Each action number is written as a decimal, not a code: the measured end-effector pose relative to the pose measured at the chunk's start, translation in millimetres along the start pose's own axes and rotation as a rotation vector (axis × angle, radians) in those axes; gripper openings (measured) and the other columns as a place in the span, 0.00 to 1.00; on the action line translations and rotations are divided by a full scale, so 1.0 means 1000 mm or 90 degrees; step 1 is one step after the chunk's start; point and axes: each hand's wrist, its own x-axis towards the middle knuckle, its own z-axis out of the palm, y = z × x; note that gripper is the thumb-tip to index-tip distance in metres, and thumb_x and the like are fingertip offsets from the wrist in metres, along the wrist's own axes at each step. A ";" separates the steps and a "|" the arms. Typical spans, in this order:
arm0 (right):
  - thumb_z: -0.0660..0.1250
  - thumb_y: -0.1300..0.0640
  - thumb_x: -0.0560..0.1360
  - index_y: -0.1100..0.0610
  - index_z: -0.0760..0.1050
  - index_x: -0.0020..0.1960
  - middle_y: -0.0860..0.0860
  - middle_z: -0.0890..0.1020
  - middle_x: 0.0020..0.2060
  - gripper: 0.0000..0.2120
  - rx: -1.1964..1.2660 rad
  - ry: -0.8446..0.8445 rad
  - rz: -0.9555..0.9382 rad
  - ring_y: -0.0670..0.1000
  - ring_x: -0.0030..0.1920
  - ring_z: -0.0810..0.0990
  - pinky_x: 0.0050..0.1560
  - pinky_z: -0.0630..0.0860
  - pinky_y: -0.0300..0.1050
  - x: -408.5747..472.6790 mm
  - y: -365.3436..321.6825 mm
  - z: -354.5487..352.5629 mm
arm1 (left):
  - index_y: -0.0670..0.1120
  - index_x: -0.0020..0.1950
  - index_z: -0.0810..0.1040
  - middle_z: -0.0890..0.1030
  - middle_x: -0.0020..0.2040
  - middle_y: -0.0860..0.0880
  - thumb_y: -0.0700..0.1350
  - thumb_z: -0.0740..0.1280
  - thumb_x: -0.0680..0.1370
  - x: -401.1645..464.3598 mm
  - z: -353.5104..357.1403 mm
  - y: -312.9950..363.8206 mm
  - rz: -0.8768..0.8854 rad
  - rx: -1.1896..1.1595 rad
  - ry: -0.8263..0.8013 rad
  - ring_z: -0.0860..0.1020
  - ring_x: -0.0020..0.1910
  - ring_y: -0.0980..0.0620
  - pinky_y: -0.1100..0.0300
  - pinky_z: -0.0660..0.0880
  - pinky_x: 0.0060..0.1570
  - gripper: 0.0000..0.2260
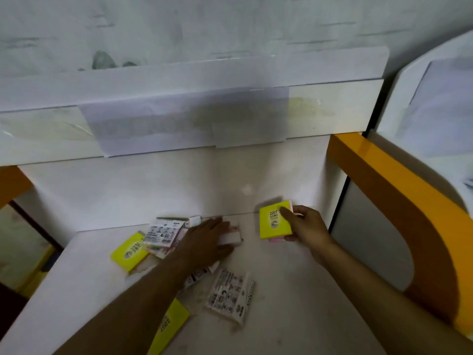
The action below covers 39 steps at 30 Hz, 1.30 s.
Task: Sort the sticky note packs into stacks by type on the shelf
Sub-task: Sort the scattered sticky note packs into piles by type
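My right hand grips a yellow sticky note pack marked 2207, with a pink pack under it, near the shelf's back wall. My left hand lies flat, fingers spread, on a white and pink pack in the middle of the white shelf. Another yellow pack lies at the left under a white printed wrapper pack. A third yellow pack sits near the front, partly hidden by my left forearm. A printed wrapper pack lies in front of my left hand.
A white upper shelf board with taped paper hangs over the back. An orange side panel borders the right; another orange piece is at the left. The shelf's left edge drops off to a dark gap.
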 end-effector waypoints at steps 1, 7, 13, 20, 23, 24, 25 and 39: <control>0.68 0.53 0.76 0.59 0.78 0.55 0.57 0.84 0.46 0.11 -0.004 0.004 0.004 0.56 0.41 0.84 0.34 0.80 0.46 0.003 0.002 0.000 | 0.55 0.77 0.57 0.56 0.79 0.52 0.64 0.61 0.76 0.000 -0.001 -0.002 -0.006 0.010 -0.001 0.58 0.76 0.50 0.50 0.60 0.73 0.32; 0.68 0.55 0.76 0.57 0.79 0.51 0.57 0.84 0.45 0.06 0.044 -0.013 0.018 0.60 0.39 0.85 0.35 0.82 0.52 0.007 -0.001 0.010 | 0.57 0.76 0.58 0.57 0.78 0.53 0.63 0.61 0.76 -0.011 -0.006 -0.030 0.000 0.072 -0.018 0.59 0.76 0.51 0.45 0.59 0.73 0.30; 0.71 0.54 0.74 0.56 0.81 0.51 0.58 0.85 0.45 0.09 -0.016 -0.035 0.019 0.58 0.37 0.84 0.32 0.81 0.49 0.011 -0.006 0.037 | 0.57 0.75 0.62 0.60 0.78 0.52 0.64 0.64 0.74 -0.029 -0.006 -0.062 -0.011 0.036 0.011 0.61 0.75 0.51 0.52 0.60 0.73 0.31; 0.72 0.56 0.73 0.58 0.80 0.51 0.58 0.84 0.49 0.09 -0.097 -0.074 0.050 0.58 0.47 0.84 0.40 0.83 0.56 0.011 0.006 0.093 | 0.57 0.75 0.61 0.62 0.76 0.53 0.74 0.57 0.65 -0.050 -0.011 -0.093 -0.020 0.021 -0.011 0.62 0.74 0.53 0.54 0.61 0.72 0.41; 0.74 0.48 0.70 0.59 0.82 0.51 0.57 0.85 0.47 0.16 -0.297 -0.044 -0.031 0.57 0.47 0.84 0.48 0.81 0.56 0.016 0.012 0.099 | 0.52 0.76 0.59 0.66 0.74 0.52 0.72 0.62 0.63 -0.052 -0.012 -0.096 -0.037 -0.022 0.001 0.66 0.72 0.51 0.55 0.66 0.68 0.45; 0.73 0.45 0.70 0.58 0.82 0.50 0.56 0.85 0.46 0.17 -0.383 -0.031 -0.060 0.56 0.47 0.84 0.50 0.80 0.52 0.015 0.010 0.097 | 0.50 0.77 0.58 0.66 0.74 0.50 0.73 0.61 0.61 -0.051 -0.012 -0.096 -0.047 -0.031 0.007 0.67 0.71 0.50 0.55 0.66 0.68 0.49; 0.72 0.44 0.70 0.58 0.82 0.48 0.56 0.85 0.45 0.17 -0.454 -0.015 -0.079 0.55 0.47 0.83 0.49 0.78 0.47 0.015 0.009 0.094 | 0.49 0.77 0.57 0.67 0.74 0.49 0.73 0.59 0.59 -0.050 -0.012 -0.096 -0.055 -0.034 0.007 0.67 0.71 0.49 0.54 0.66 0.68 0.52; 0.70 0.48 0.74 0.52 0.79 0.58 0.50 0.84 0.45 0.15 -0.484 -0.129 -0.238 0.51 0.47 0.83 0.50 0.77 0.42 -0.012 -0.002 0.117 | 0.53 0.69 0.70 0.73 0.68 0.54 0.60 0.77 0.60 -0.042 -0.016 -0.087 0.023 -0.191 0.211 0.72 0.65 0.55 0.54 0.73 0.63 0.40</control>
